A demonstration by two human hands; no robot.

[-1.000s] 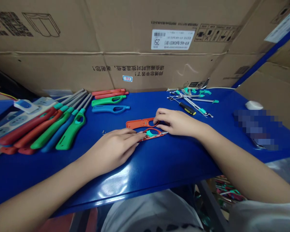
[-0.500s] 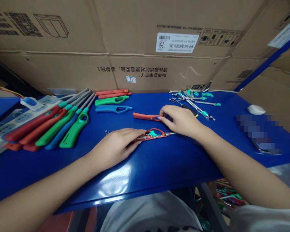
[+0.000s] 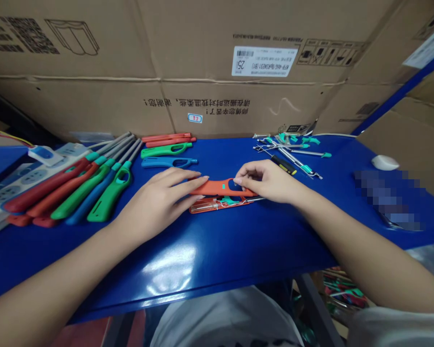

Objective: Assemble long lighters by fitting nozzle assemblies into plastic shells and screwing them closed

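An orange lighter shell half (image 3: 217,187) is pinched at both ends, its rear end in my left hand (image 3: 162,195) and its looped front end in my right hand (image 3: 267,179). Just below it on the table lies the matching open shell half (image 3: 202,206), with a clear fuel tube, a teal trigger and a wire inside. A metal rod extends from that half's right end, partly under my right hand. The upper shell overlaps the back edge of the lower one; whether they touch I cannot tell.
Assembled long lighters (image 3: 108,193) lie at the left by a power strip (image 3: 32,178). Loose shells (image 3: 169,162) are behind my left hand. Rods with teal parts (image 3: 292,154) and a screwdriver (image 3: 284,165) lie at the back right, before a cardboard wall (image 3: 202,58).
The orange shell half has come nearer, over the back edge of the open half. My left hand has left the lower half and taken hold of the upper shell's rear end.
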